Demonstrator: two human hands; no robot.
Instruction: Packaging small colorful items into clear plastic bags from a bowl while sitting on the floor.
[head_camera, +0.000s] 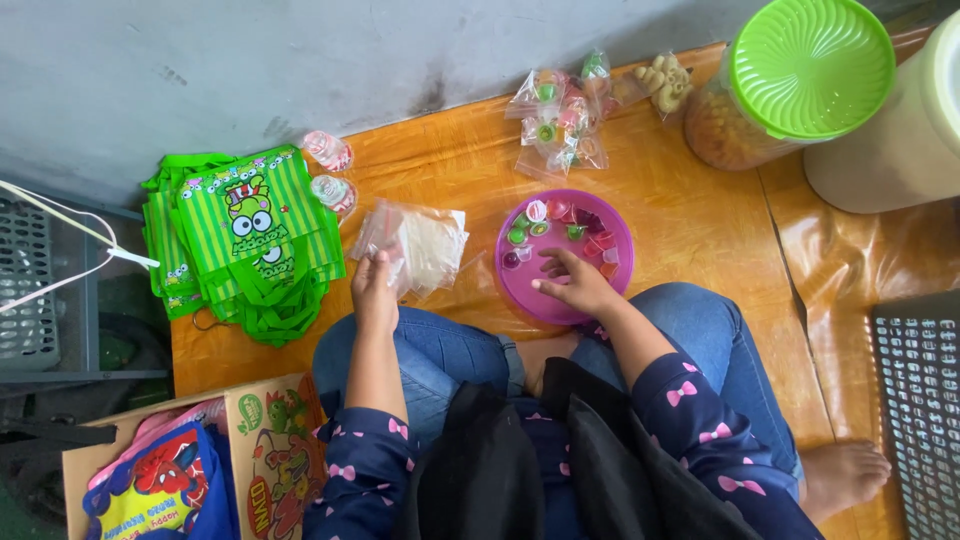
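At centre frame, the left hand (374, 285) pinches a clear plastic bag from the stack of bags (420, 243) on the orange floor mat (690, 210), while the right hand (575, 280), fingers loosely spread and gripping nothing, rests in a purple bowl (525, 285) of small jelly cups (560, 232). Filled packets (560, 120) lie above the bowl; green tote bags (245, 235) sit left, a green-lidded jar (790, 80) upper right.

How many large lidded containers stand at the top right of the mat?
2: a clear jar with a green lid beside the filled candy bags, and a cream container at the frame's right edge, partly cut off. Others may lie outside the view.
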